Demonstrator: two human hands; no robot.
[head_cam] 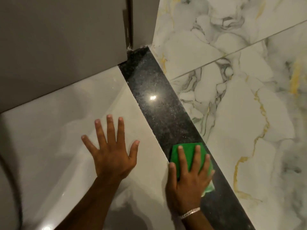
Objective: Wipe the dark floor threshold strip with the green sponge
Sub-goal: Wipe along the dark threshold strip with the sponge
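The dark speckled threshold strip (156, 90) runs diagonally from the door frame at upper middle down to the lower right. It carries pale dust specks and a bright light reflection. A green sponge (187, 152) lies flat on the strip's lower part. My right hand (189, 178) presses down on the sponge with fingers spread over its top; a silver bracelet circles the wrist. My left hand (111, 150) rests flat and open on the glossy beige floor tile just left of the strip, fingers splayed, holding nothing.
A grey door or wall panel (63, 47) fills the upper left, meeting the strip's far end at the door frame (131, 22). White marble-pattern tiles with gold and grey veins (240, 97) lie right of the strip. A dark cable curves at the left edge (15, 188).
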